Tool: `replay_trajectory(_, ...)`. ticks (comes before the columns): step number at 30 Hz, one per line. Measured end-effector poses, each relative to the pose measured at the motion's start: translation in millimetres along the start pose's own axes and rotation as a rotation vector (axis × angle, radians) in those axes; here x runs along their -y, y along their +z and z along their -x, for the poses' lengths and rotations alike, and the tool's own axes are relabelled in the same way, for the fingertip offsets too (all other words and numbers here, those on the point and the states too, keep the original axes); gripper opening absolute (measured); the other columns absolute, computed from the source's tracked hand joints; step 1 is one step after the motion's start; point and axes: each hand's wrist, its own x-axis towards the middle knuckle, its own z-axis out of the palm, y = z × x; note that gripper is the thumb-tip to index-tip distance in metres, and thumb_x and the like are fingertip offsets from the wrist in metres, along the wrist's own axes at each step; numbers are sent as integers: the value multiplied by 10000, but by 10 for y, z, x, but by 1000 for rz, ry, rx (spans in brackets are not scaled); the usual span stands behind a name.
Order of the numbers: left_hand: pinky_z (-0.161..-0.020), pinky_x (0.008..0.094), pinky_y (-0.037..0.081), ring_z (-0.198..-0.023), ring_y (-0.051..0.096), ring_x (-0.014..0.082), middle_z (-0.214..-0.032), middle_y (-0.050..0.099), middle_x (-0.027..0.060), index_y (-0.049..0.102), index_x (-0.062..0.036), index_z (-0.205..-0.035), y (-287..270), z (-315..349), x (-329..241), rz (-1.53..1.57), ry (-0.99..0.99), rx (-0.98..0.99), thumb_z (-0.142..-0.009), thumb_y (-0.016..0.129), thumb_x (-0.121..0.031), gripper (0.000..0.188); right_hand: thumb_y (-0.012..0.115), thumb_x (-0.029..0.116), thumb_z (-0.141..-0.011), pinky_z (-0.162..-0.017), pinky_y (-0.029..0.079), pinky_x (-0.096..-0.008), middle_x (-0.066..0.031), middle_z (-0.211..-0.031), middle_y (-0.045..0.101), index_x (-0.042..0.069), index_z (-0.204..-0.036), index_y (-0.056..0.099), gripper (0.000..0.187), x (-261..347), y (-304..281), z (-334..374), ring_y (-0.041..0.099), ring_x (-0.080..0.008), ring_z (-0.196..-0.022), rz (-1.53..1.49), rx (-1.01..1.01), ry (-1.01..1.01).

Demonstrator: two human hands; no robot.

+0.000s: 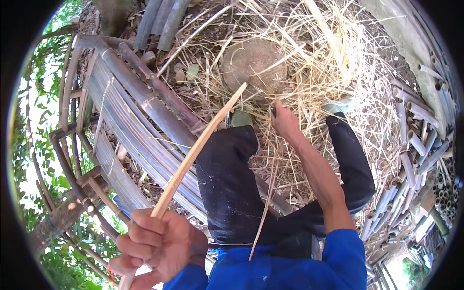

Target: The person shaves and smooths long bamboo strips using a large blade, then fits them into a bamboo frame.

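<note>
My left hand (162, 244), low at the left, is closed round a long pale bamboo strip (193, 152). The strip slants up and to the right, and its far tip appears in front of the round wooden stump (251, 58). Beyond my knees, my right hand (286, 122) is closed just below the stump's near edge. A small dark piece shows at its fingers, too little to name. Pale shavings (345, 58) lie thickly around the stump and to its right. One thin strip (265, 212) lies across my lap.
A slatted bamboo bench (140, 130) stands to the left, with leafy plants (63, 241) behind it. Cut bamboo tubes (420, 145) are piled along the right side. My dark-trousered legs (224, 183) are bent on both sides of the right arm.
</note>
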Motion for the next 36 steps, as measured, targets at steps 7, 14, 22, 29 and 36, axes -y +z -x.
replay_trajectory(7, -531, 289, 228, -579, 307, 109, -722, 366, -6, 606, -53, -1048, -15, 68, -31, -95, 12, -60, -1044, 431, -628, 601, 682, 244, -971, -579, 547, -484, -223, -772, 671, -8, -1090, 489, 340, 802, -375, 700, 689, -416, -680, -176, -106, -279)
replay_trajectory(14, -524, 291, 216, -565, 273, 100, -722, 367, -14, 619, -40, -1076, -2, 102, -25, -98, 15, 24, -1048, 402, -636, 635, 698, 195, -942, -517, 547, -441, -183, -779, 626, 35, -998, 509, 254, 1552, -842, 1549, 667, -365, -640, -246, -247, -680)
replay_trajectory(22, -525, 288, 205, -565, 262, 95, -711, 348, -24, 622, -57, -1062, -64, 77, -41, -129, 4, -33, -1038, 424, -641, 617, 689, 163, -958, -553, 553, -432, -186, -762, 633, 42, -1016, 540, 200, 1427, -771, 1381, 663, -367, -644, -172, -222, -629)
replay_trajectory(29, -527, 291, 201, -567, 260, 95, -705, 337, -28, 608, -59, -1027, -46, 42, -1, -59, -14, 17, -1038, 433, -637, 604, 614, 223, -987, -626, 553, -540, -237, -834, 674, 46, -1058, 471, 238, 465, -143, 403, 685, -450, -731, -110, -91, -214)
replay_trajectory(36, -491, 271, 215, -515, 232, 90, -669, 326, -30, 523, -83, -964, -56, -38, 41, -160, 19, -95, -1043, 461, -605, 532, 614, 255, -1000, -651, 522, -557, -273, -773, 675, 1, -1070, 458, 306, -60, 50, 117, 697, -450, -717, -18, 9, 30)
